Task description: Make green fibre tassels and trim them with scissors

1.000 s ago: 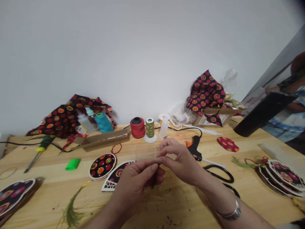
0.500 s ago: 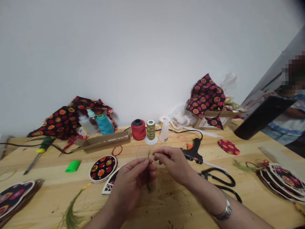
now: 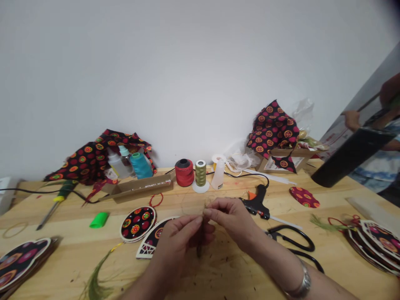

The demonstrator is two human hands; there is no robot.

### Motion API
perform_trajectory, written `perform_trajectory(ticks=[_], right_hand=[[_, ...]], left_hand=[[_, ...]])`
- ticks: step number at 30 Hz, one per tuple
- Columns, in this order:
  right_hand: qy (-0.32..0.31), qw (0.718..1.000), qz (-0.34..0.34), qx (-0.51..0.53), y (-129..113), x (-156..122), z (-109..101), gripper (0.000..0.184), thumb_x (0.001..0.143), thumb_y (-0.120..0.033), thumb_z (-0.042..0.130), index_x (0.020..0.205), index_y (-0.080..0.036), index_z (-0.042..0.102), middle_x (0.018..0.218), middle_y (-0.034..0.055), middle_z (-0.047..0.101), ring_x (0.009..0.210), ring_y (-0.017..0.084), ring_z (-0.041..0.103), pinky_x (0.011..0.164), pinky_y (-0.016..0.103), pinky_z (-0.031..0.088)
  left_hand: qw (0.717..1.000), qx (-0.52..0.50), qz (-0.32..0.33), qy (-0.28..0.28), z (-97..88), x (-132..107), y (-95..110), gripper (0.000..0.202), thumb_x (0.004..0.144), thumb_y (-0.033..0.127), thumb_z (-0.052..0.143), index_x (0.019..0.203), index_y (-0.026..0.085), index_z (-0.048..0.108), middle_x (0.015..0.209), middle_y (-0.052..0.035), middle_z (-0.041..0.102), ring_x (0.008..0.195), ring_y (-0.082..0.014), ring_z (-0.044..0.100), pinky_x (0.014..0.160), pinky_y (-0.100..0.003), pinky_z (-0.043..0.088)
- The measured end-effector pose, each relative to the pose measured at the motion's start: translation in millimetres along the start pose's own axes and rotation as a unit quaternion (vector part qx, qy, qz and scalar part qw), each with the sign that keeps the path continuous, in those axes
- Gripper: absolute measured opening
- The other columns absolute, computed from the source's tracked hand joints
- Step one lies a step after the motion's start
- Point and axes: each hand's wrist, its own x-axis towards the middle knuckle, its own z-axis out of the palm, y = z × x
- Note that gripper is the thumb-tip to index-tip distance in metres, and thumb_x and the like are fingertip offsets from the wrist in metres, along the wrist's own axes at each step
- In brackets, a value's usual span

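Note:
My left hand (image 3: pixel 179 237) is closed, pinching a thin bundle of olive-green thread (image 3: pixel 199 249) that hangs dark below its fingers. My right hand (image 3: pixel 233 216) has its thumb and index finger pressed together at the top of the bundle, on a fine thread. A faint loop of that thread shows just above the fingertips. Behind the hands stands a spool of olive-green thread (image 3: pixel 200 174). Partly hidden by my left hand is a fan-shaped piece (image 3: pixel 148 248) with a white lattice edge. A round patterned ornament (image 3: pixel 137 224) lies beside it, with a green tassel (image 3: pixel 96 277) below.
A black glue gun (image 3: pixel 258 204) and black-handled scissors (image 3: pixel 292 237) lie right of my hands. A red thread cone (image 3: pixel 184 173) and a white squeeze bottle (image 3: pixel 218 174) stand behind. At left are a screwdriver (image 3: pixel 58 202) and a green cap (image 3: pixel 99 220). Another person's hand (image 3: pixel 352 120) shows far right.
My right fingertips have moved in against the left ones, at the top of the thread bundle. The whole view has shifted slightly, so objects sit a little further right and lower.

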Motion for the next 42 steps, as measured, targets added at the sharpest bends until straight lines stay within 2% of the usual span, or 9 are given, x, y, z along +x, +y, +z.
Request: perform_trajectory(ticks=[4,7,11,17,22,38,42], right_hand=[[0.026,1.0,-0.003,-0.004,-1.6,1.7,-2.8,0.014,0.069,-0.026,0.065,0.061,-0.014,0.064,0.058,-0.0023,0.055,0.058,0.011,0.046,0.058,0.024,0.036],[0.028,1.0,-0.006,-0.004,-4.0,1.4,-2.8,0.014,0.069,-0.027,0.065,0.062,-0.014,0.065,0.058,-0.0024,0.055,0.059,0.011,0.045,0.059,0.025,0.036],[0.033,0.999,-0.014,-0.003,-4.1,0.8,-2.4,0.016,0.07,-0.027,0.065,0.059,-0.015,0.062,0.057,-0.0034,0.052,0.058,0.011,0.043,0.058,0.024,0.035],[-0.011,1.0,-0.016,-0.012,2.5,1.0,-4.0,0.021,0.076,-0.028,0.06,0.061,-0.015,0.065,0.055,-0.0037,0.051,0.057,0.01,0.043,0.056,0.023,0.034],[-0.031,0.999,0.002,-0.006,3.0,-0.3,-2.6,0.015,0.075,-0.027,0.063,0.066,-0.016,0.07,0.06,-0.0017,0.062,0.06,0.012,0.052,0.059,0.024,0.039],[-0.003,0.999,0.023,0.028,3.0,-0.1,-1.9,0.011,0.069,-0.024,0.066,0.065,-0.015,0.069,0.058,-0.0016,0.061,0.057,0.011,0.051,0.058,0.025,0.04],[0.022,0.998,0.026,0.056,3.2,0.5,-2.2,0.01,0.068,-0.024,0.067,0.065,-0.015,0.068,0.058,-0.0022,0.06,0.057,0.011,0.05,0.058,0.024,0.039]], left_hand=[[1.0,-0.017,0.003,0.012,-0.4,3.1,0.3,0.021,0.076,0.03,0.068,0.085,0.013,0.076,0.075,-0.0102,0.075,0.073,-0.0203,0.067,0.073,-0.032,0.051],[1.0,0.002,0.006,0.001,-0.3,3.9,0.1,0.017,0.075,0.027,0.07,0.086,0.014,0.076,0.075,-0.0091,0.075,0.066,-0.0175,0.066,0.065,-0.028,0.051],[1.0,0.017,-0.005,-0.006,1.0,2.2,-1.3,0.012,0.072,0.023,0.072,0.077,0.012,0.075,0.065,-0.0082,0.073,0.054,-0.0155,0.062,0.052,-0.026,0.047],[1.0,0.023,0.01,0.019,1.1,2.2,0.7,0.014,0.07,0.026,0.073,0.072,0.012,0.075,0.065,-0.0077,0.073,0.055,-0.0149,0.062,0.053,-0.025,0.046],[0.999,0.028,0.013,0.042,-0.5,3.3,3.1,0.016,0.067,0.027,0.075,0.072,0.013,0.075,0.064,-0.0071,0.072,0.055,-0.0148,0.061,0.053,-0.025,0.046],[0.998,0.047,0.021,0.019,-0.6,3.0,-1.3,0.017,0.071,0.029,0.072,0.075,0.013,0.076,0.065,-0.0072,0.071,0.056,-0.0156,0.059,0.053,-0.026,0.044],[0.997,0.07,0.007,-0.029,3.2,0.8,-4.6,0.015,0.072,0.027,0.071,0.08,0.014,0.075,0.071,-0.0067,0.072,0.062,-0.015,0.06,0.059,-0.025,0.044]])
